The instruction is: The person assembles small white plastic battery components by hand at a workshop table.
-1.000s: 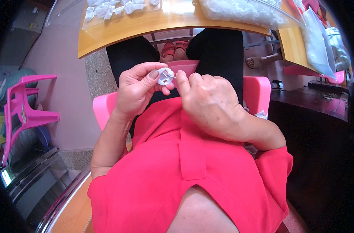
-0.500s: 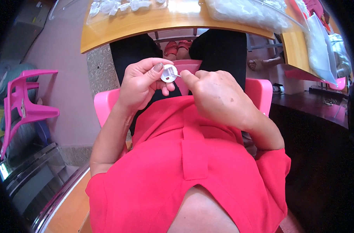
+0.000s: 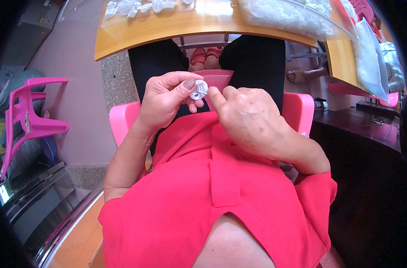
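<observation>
My left hand (image 3: pixel 165 98) pinches a small round white plastic piece (image 3: pixel 197 90) by its edge, between thumb and fingers, above my lap. The piece has a raised part on its face and a small dark opening low down. From the right, my right hand (image 3: pixel 246 114) meets it with curled fingers, the index fingertip close to the rim. A thin, light, pin-like piece (image 3: pixel 203 93) lies between that fingertip and the white face. Most of what the right fingers grip is hidden behind the hand.
Ahead is a wooden table (image 3: pixel 167 37) with loose white plastic parts (image 3: pixel 132 8) and a clear bag or tray of white pieces (image 3: pixel 288 18). A pink stool (image 3: pixel 29 111) lies tipped at the left. A dark low surface (image 3: pixel 351 120) stands at the right.
Both hands and the round piece have shifted slightly right and down. The piece has turned a little, and the pin-like piece now sits lower against it.
</observation>
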`<action>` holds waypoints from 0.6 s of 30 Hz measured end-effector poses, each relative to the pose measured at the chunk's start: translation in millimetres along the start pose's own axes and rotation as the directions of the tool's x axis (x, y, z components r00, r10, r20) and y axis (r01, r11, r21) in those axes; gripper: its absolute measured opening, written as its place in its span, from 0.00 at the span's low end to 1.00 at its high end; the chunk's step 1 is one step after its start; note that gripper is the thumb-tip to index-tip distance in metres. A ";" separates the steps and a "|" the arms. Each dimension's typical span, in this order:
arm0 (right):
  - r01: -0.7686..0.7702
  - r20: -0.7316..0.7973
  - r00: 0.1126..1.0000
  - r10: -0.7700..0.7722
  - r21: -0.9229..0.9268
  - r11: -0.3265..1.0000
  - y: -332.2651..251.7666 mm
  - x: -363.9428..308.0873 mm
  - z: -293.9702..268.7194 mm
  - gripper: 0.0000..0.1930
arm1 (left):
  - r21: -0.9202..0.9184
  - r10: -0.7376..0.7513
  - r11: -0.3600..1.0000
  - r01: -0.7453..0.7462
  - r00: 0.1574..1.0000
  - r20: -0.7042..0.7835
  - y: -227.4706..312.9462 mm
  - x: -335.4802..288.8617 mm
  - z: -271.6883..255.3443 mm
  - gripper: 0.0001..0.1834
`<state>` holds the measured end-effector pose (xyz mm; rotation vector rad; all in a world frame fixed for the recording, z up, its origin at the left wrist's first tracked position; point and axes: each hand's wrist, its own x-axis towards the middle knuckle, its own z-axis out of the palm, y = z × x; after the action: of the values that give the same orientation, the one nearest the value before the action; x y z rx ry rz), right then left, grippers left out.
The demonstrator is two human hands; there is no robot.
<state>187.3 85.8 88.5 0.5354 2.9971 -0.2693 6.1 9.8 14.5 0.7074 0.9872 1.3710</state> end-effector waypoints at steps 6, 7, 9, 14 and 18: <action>0.219 -0.038 0.972 -0.233 -0.228 0.949 8.2 3.0 -1.7 0.07 | 0.072 0.001 0.997 0.000 1.000 -0.012 0.6 0.3 2.5 0.11; 0.216 -0.044 0.972 -0.232 -0.228 0.949 8.6 3.5 -2.0 0.07 | 0.088 -0.017 0.996 0.019 1.000 -0.022 0.9 0.3 5.3 0.10; 0.317 -0.033 0.937 -0.348 -0.340 0.885 6.9 1.3 -3.8 0.06 | 0.186 -0.037 0.982 0.033 0.999 0.017 -1.8 0.5 10.6 0.09; 0.102 -0.134 0.978 -0.159 -0.354 0.930 13.4 -1.7 5.5 0.10 | 0.422 0.016 0.906 -0.015 1.000 0.001 13.0 12.4 19.4 0.08; 0.004 -0.293 0.955 -0.044 -0.139 0.990 43.7 -16.3 -5.1 0.18 | 0.727 0.539 0.561 -0.396 0.841 0.043 90.8 46.5 27.6 0.09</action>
<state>217.6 121.7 88.5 0.5715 3.2788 0.0195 -14.6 69.1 99.5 1.5573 1.6030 1.5133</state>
